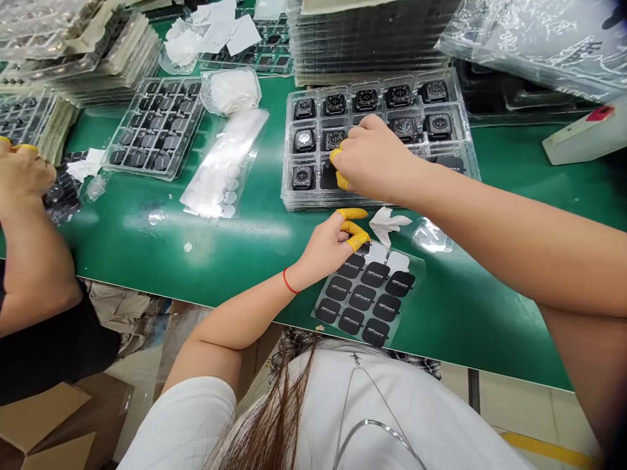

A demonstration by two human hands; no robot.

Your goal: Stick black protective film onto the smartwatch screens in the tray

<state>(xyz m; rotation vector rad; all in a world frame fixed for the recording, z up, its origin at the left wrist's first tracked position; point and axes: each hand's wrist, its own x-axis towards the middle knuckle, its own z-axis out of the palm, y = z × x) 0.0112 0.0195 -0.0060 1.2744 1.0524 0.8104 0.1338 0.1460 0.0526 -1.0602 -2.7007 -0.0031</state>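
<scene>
My right hand (375,156), with yellow finger cots, reaches over a clear plastic tray (289,196) of small black watch bodies (304,140). Its fingers are pinched down on a black square piece (329,176) in the tray's near row. My left hand (336,238), also in yellow cots, rests at the top edge of a clear sheet of black printed stickers (365,297). Its fingertips are pinched at one sticker's corner; what they grip is too small to make out. A white peeled scrap (386,222) lies just right of that hand.
Another person's arm and hand (22,176) work at the far left. A second tray of black parts (157,124), a strip of white round pads (223,166), stacked trays (367,39) and plastic bags (539,39) lie on the green mat (147,241).
</scene>
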